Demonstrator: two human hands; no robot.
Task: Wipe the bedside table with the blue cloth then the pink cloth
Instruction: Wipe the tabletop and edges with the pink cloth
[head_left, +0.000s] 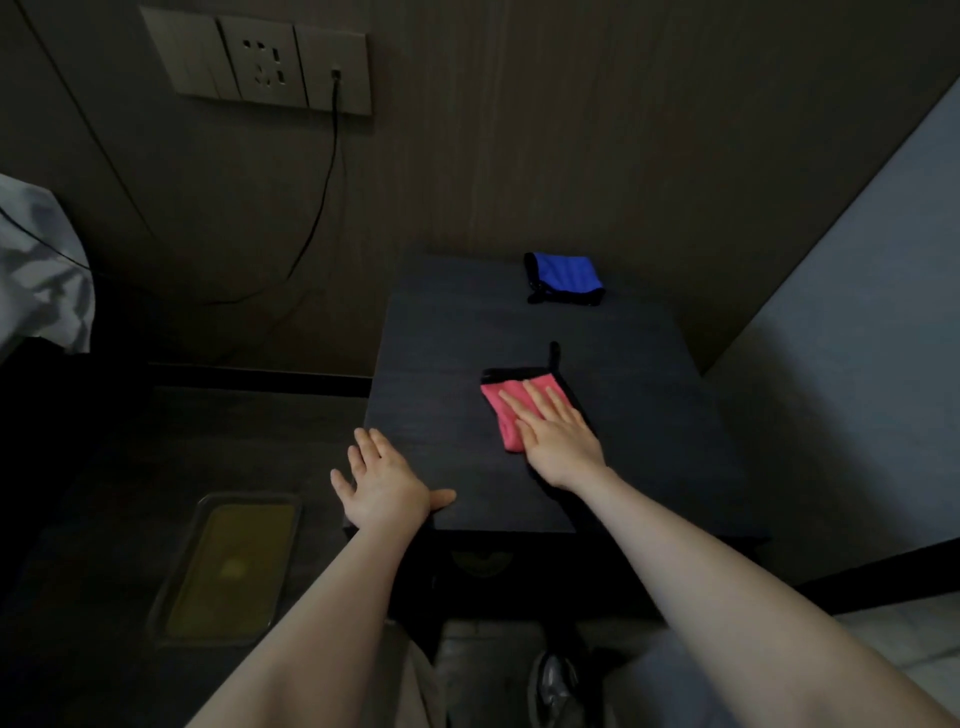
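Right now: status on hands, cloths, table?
Right hand flat on pink cloth, pressing it to bedside table. Left hand open, resting on table's near-left edge. Blue cloth parked at back, apart. Nothing blocking.

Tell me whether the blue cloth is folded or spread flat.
Folded. The blue cloth lies as a small compact bundle, black edging doubled along its sides, at the back of the bedside table, untouched.

It's dim here; my table (519, 322) is nearly black, its grain barely visible. Faint light reaches the wall on my right (857, 338) and my forearms. The wide lens bends the wall lines at the edges. Everything looks soft and slightly grainy.
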